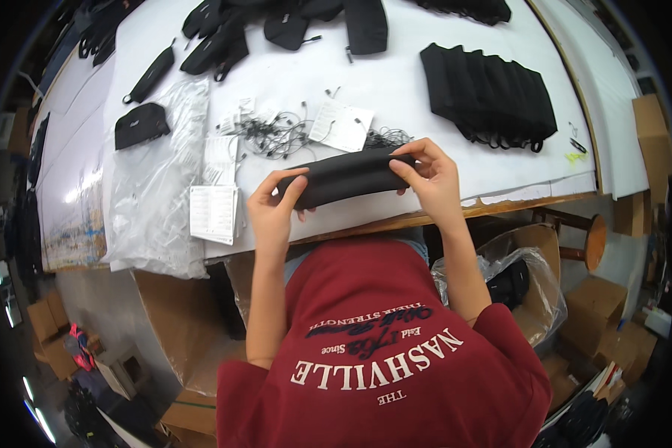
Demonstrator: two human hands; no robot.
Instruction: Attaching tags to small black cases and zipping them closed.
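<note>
A long black fabric pouch (351, 179) is stretched sideways between my two hands, just above the near edge of the table. My left hand (273, 209) pinches its left end between thumb and fingers. At the opposite end, my right hand (437, 183) grips the upper corner, thumb in front. Behind the pouch lie a tangle of thin black cords (272, 136) and a white printed card (341, 124). Beside my left hand sits a stack of white printed sheets (213, 213).
Clear plastic bags (157, 190) hang over the front edge at left, with a small black pouch (142, 125) on top. A row of black pouches (489, 97) lies at right. Below are an open lined carton (534, 291) and a wooden stool (594, 243).
</note>
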